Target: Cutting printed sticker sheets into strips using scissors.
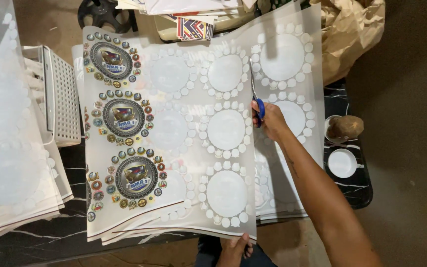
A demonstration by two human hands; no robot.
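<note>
From the head camera, my right hand (272, 120) grips blue-handled scissors (256, 97), blades partway up a translucent sticker sheet (213, 148). My left hand (234, 246) pinches the sheet's near edge. If that pinch slackens, I judge the cut could wander into the round stickers (226, 129) just left of the blades.

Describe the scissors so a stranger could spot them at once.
Start at the big translucent sheet of pale circles spread across the dark marbled table. Near its upper right, the right hand grips the scissors. Their blue handles and thin silver blades pointing away stand out against the whitish sheet.
</note>
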